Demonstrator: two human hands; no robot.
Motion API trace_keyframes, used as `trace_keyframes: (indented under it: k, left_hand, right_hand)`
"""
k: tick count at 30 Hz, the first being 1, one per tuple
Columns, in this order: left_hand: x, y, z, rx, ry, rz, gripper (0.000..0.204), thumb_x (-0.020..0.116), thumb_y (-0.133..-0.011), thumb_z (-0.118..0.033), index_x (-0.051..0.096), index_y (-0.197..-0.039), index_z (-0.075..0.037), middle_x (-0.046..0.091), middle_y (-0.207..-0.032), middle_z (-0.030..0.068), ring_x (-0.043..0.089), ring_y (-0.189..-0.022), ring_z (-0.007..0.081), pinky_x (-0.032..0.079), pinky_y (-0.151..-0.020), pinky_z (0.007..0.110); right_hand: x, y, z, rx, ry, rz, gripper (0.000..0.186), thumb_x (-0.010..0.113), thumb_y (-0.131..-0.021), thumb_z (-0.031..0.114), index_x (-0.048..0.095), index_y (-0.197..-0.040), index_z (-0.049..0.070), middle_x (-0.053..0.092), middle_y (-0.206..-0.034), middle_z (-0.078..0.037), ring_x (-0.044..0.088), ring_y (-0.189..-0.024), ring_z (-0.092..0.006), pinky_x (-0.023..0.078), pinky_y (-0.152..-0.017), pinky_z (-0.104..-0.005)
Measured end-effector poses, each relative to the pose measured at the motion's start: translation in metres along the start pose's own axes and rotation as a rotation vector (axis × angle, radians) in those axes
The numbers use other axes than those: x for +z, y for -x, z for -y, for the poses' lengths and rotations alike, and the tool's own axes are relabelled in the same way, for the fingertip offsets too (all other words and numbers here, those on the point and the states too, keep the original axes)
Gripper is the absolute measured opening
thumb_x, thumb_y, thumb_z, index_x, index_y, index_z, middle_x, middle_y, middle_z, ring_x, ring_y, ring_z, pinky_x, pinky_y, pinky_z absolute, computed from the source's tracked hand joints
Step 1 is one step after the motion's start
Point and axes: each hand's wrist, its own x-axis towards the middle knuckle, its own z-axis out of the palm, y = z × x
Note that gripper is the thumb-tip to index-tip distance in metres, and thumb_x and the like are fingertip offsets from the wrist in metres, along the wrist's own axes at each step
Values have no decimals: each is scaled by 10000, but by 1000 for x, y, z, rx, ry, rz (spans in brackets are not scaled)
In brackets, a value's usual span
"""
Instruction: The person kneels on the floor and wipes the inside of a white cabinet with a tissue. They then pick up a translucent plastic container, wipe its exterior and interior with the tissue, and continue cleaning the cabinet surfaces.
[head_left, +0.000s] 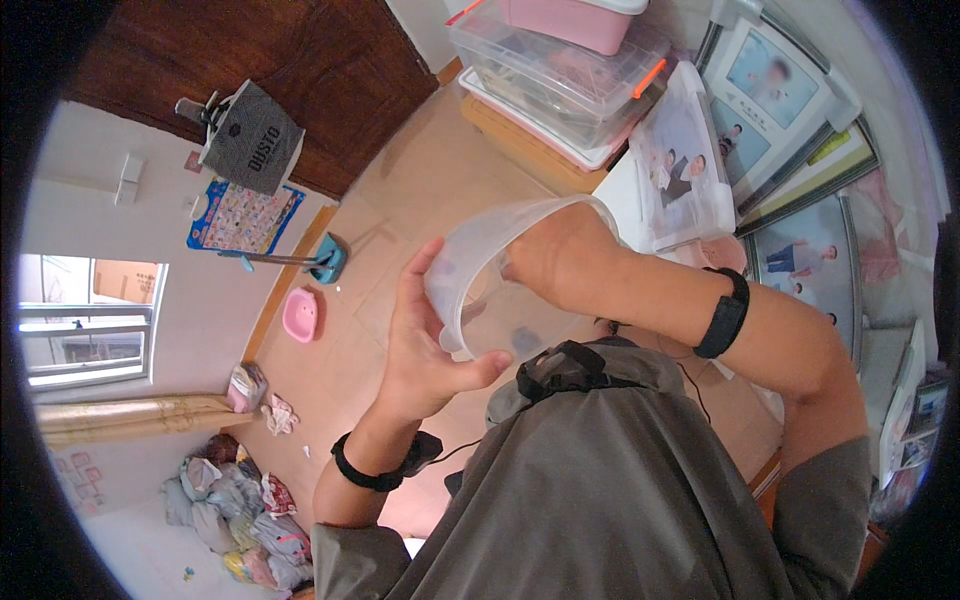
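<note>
A translucent white plastic tub (478,245) is held up in front of me, tipped so that part of its wide rim faces me. My left hand (418,345) grips its left side, thumb on the near rim and the other fingers along the outer wall. From the right, my right hand (545,258) bends down at the wrist into the tub's opening. Its fingers are hidden, so I cannot tell what they touch. Black straps circle both of my forearms.
Stacked clear storage boxes (560,85) stand ahead on the right, beside framed photos (780,80) along the wall. Left on the floor are a pink basin (300,315), a blue dustpan (328,258) and a heap of bags (235,510). A grey bag (252,138) hangs by the brown door (330,60).
</note>
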Motion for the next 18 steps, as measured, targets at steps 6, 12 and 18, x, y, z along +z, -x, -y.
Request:
trace_keyframes:
  k: [6, 12, 18]
  left_hand:
    - [4, -1, 7, -40, 12, -14, 1167, 903, -579, -188, 221, -1518, -65, 428, -1382, 86, 475, -1229, 219, 452, -1039, 431]
    - [2, -4, 3, -53, 34, -27, 1127, 873, -576, -154, 254, -1512, -56, 452, -1175, 40, 465, -1012, 148, 483, -998, 387]
    - [3, -1, -15, 13, 87, 22, 1143, 877, -580, -183, 242, -1521, -49, 445, -1139, 35, 462, -1007, 151, 471, -998, 358]
  right_hand:
    - [-1, -3, -1, 64, 43, -8, 133, 634, -783, 137, 734, -762, 51, 716, -772, -188, 725, -747, -343, 574, -621, -458]
    - [-7, -2, -4, 19, -3, 83, 235, 612, -827, 142, 679, -996, -7, 725, -842, -192, 724, -794, -359, 581, -656, -466]
    - [-35, 17, 3, -15, -8, -19, 258, 600, -852, 137, 600, -1050, -29, 709, -830, -194, 717, -797, -372, 576, -668, -467]
